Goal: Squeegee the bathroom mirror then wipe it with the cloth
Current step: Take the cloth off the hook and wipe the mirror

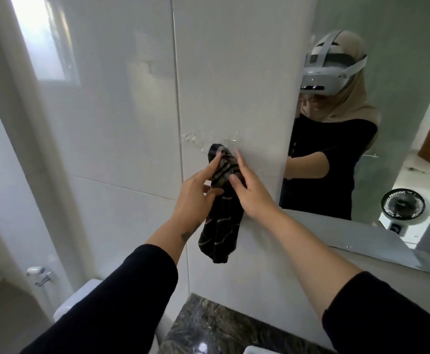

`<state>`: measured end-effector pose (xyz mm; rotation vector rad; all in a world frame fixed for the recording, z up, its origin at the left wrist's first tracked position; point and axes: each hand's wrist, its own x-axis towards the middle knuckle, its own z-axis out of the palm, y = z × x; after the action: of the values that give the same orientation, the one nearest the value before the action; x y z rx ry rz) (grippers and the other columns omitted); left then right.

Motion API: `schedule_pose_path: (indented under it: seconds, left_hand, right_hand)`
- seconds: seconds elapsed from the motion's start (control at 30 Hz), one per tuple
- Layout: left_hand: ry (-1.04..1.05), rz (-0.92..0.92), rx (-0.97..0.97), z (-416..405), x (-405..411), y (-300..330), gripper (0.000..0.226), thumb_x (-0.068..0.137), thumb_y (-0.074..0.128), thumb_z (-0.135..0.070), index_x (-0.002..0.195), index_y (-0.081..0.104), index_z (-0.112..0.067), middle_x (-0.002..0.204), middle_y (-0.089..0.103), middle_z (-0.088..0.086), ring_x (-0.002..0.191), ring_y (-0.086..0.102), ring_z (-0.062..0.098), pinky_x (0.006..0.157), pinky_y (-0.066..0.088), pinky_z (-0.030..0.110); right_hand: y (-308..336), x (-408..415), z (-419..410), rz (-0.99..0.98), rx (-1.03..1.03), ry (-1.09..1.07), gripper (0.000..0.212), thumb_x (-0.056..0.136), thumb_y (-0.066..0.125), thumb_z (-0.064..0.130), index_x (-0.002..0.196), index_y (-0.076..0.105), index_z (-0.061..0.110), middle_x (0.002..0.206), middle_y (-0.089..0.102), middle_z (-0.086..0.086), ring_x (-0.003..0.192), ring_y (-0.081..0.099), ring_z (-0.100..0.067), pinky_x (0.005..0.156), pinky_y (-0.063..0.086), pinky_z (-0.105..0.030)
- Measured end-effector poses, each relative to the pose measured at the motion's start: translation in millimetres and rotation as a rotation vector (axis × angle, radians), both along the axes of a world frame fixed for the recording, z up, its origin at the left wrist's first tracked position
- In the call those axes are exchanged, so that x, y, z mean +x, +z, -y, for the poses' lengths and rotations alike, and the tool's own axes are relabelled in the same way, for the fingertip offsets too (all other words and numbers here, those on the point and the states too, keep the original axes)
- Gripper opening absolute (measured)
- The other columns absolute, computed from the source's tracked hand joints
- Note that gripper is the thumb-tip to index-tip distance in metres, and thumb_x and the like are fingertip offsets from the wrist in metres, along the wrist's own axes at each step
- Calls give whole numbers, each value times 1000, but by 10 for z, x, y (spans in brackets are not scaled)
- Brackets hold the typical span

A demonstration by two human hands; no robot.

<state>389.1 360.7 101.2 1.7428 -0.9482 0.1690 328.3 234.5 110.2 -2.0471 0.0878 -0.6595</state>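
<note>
A black cloth (220,226) with pale stripes hangs against the white tiled wall, left of the mirror (397,103). My left hand (198,192) pinches the cloth near its top from the left. My right hand (247,190) touches it from the right, thumb on the fabric and fingers stretched along the wall. The cloth's top end sits just under a clear hook or bracket with glue marks (209,141). The mirror fills the right side and reflects me in a black top with a headset. No squeegee is in view.
A dark granite counter (209,325) lies below, with a white basin edge (260,350) at the bottom. A toilet tank (81,295) and a wall fitting (39,273) sit at lower left. The mirror reflects a small black fan (403,204).
</note>
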Motion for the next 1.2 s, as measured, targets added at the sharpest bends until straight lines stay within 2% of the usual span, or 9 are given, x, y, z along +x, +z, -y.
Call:
schedule_pose_path:
  seconds: [0.13, 0.2, 0.37, 0.5, 0.67, 0.73, 0.87, 1.03, 1.2]
  left_hand:
    - [-35, -28, -76, 86, -305, 531, 72, 87, 58, -1, 138, 36, -47, 103, 61, -8, 71, 68, 15, 56, 51, 17]
    - [-38, -22, -90, 142, -464, 754, 68, 88, 60, -5, 139, 37, -45, 101, 59, -5, 65, 63, 14, 56, 48, 14]
    - [-113, -62, -96, 276, -853, 1059, 52, 88, 62, -8, 133, 52, -32, 106, 64, -6, 91, 68, 13, 86, 56, 34]
    - [-185, -96, -164, 418, -1214, 1295, 41, 89, 59, -3, 127, 58, -16, 100, 64, -3, 83, 65, 8, 71, 58, 21]
    - [-211, 77, -157, 711, -1594, 1627, 30, 88, 64, -18, 117, 67, -21, 95, 62, -3, 78, 62, 2, 64, 48, 6]
    - [-147, 187, -101, 818, -1647, 1734, 28, 87, 64, -31, 114, 68, -25, 105, 59, 0, 77, 56, -3, 63, 41, -1]
    - [-90, 188, -125, 949, -1644, 1855, 22, 93, 53, -34, 108, 67, -26, 112, 49, -3, 79, 52, -3, 60, 37, -5]
    - [102, 302, -47, 1035, -1351, 1897, 28, 93, 47, -37, 119, 56, -31, 129, 39, -3, 120, 42, 16, 89, 43, 30]
    - [229, 505, -37, 1115, -957, 2146, 47, 92, 48, -34, 137, 36, -29, 148, 26, -3, 131, 34, 22, 95, 44, 39]
  right_hand:
    - [242, -448, 66, 54, 258, 59, 78, 94, 52, 44, 148, -4, 43, 142, 28, 20, 134, 27, -4, 114, 27, -35]
    - [341, -693, 130, 68, 308, 101, 86, 87, 65, 40, 150, 6, 42, 143, 36, 21, 131, 41, -7, 108, 39, -41]
    - [771, -1323, 249, 62, 126, -117, 30, 84, 71, 24, 112, 65, 17, 102, 72, -1, 98, 68, -17, 89, 54, -36]
    - [1026, -1756, 405, 170, 26, -281, 11, 80, 75, 30, 84, 72, 20, 89, 71, 0, 82, 67, -8, 74, 54, -23]
    - [1237, -2083, 531, 370, 536, -130, 35, 89, 64, 25, 122, 60, 15, 105, 71, -3, 97, 69, -18, 75, 55, -21]
    - [1367, -2119, 627, 366, 504, -254, 42, 97, 52, 27, 136, 47, 13, 124, 61, -5, 114, 58, -18, 83, 48, -16]
    - [1646, -2072, 947, 432, 473, -546, 58, 99, 42, 36, 146, 27, 4, 148, 38, -16, 135, 37, -31, 110, 30, -33]
    - [2205, -1792, 896, 644, 277, -742, 46, 98, 40, 41, 136, 34, 15, 133, 53, -11, 117, 54, -32, 98, 43, -48]
    - [3097, -1317, 706, 1010, -115, -854, 28, 98, 48, 29, 117, 51, 10, 112, 54, -11, 88, 51, -18, 68, 33, -19]
